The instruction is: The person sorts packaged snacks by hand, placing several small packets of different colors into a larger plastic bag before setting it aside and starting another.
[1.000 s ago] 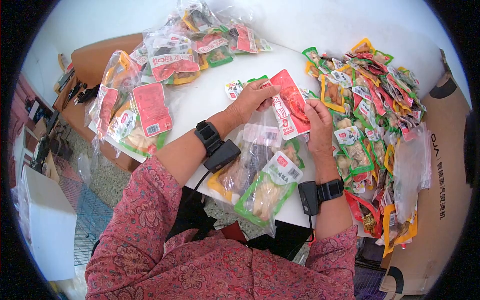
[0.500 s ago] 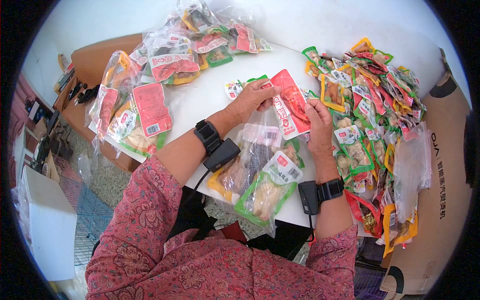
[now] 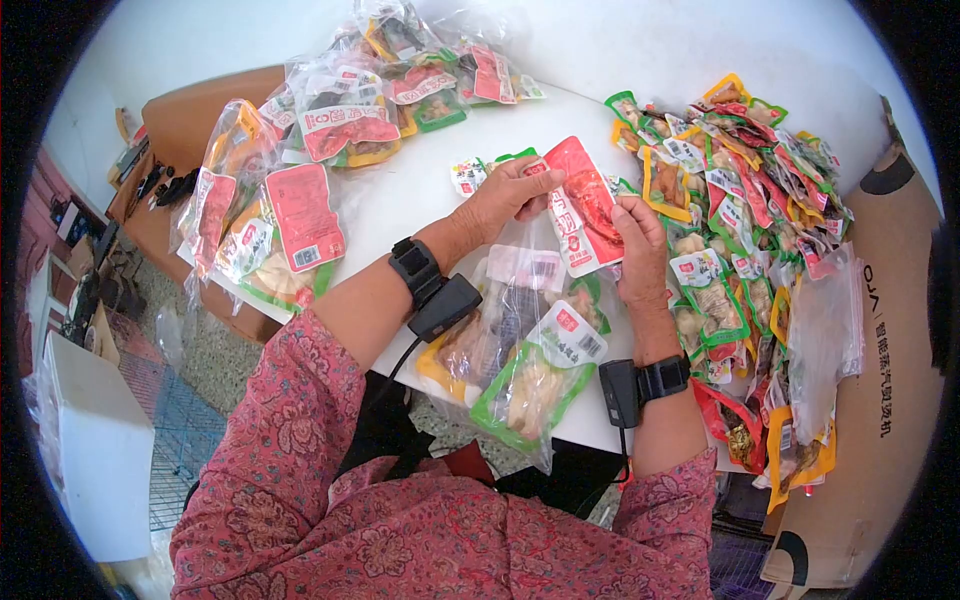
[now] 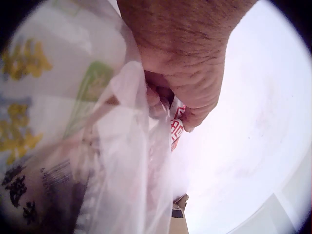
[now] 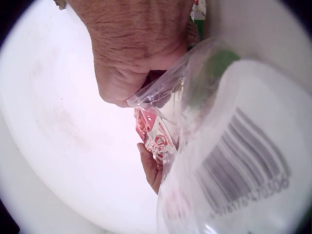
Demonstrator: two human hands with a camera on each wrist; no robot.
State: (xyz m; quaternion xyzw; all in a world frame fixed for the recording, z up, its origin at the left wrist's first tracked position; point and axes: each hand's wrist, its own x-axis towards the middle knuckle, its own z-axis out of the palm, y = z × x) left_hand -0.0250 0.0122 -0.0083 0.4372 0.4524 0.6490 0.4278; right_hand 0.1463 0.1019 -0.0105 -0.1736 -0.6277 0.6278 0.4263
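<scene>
Between both hands stands a red and white food pouch (image 3: 592,215), tilted over the table. My left hand (image 3: 505,200) pinches its upper left side with thumb and fingers. At its right edge, my right hand (image 3: 640,245) grips it. A clear plastic bag (image 3: 528,240) hangs below the hands; inside it lie a green-edged pouch (image 3: 540,395), a yellow-edged pouch (image 3: 445,365) and other packs. In the left wrist view the bag film (image 4: 122,161) runs up to the left fingers. The right wrist view shows film (image 5: 195,73) gathered at the right fingers, near the red pouch (image 5: 158,136).
A large heap of loose food pouches (image 3: 730,190) covers the table's right side. Filled clear bags (image 3: 350,115) lie at the back left, another filled bag (image 3: 250,220) at the left edge. Flat empty bags (image 3: 825,320) rest on the heap beside a cardboard box (image 3: 860,450).
The red pouch has shifted very slightly to the right and changed its tilt a little, with the right hand moving along. Both hands keep their grip on it.
</scene>
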